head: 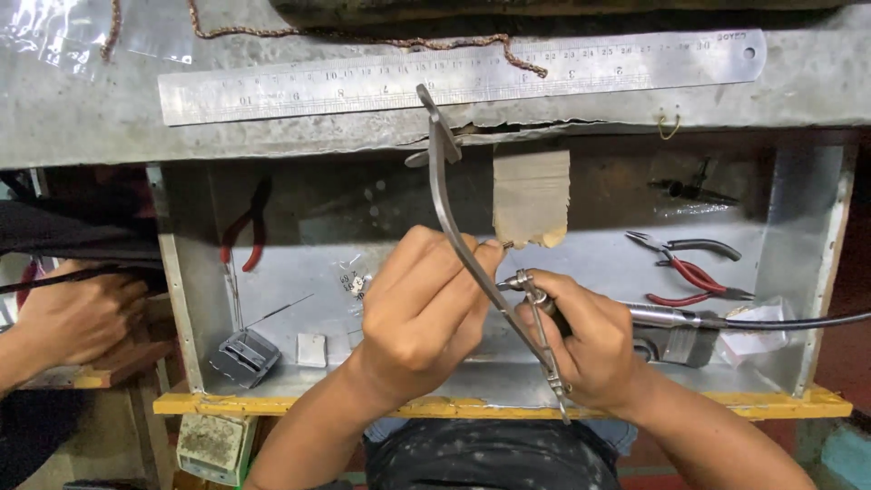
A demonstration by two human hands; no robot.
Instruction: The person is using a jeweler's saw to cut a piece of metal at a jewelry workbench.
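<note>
A worn grey metal bench top (817, 82) is seen above, with a steel ruler (454, 77) laid on it. Below it a metal-lined drawer tray (817, 272) is open, holding red-handled pliers (694, 272). A long, thin, curved metal strip (454, 227) is pinched closed in the left hand (422, 313), above the tray. A rotary handpiece (535, 295) is gripped in the right hand (590, 340), its tip touching the strip.

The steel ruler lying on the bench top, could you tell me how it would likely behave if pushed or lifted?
The steel ruler looks thin and flat, so it would probably slide rather than roll. Being long and slim, it may flex a little when lifted by one end. Its smooth, shiny face suggests it could be slippery.
</note>
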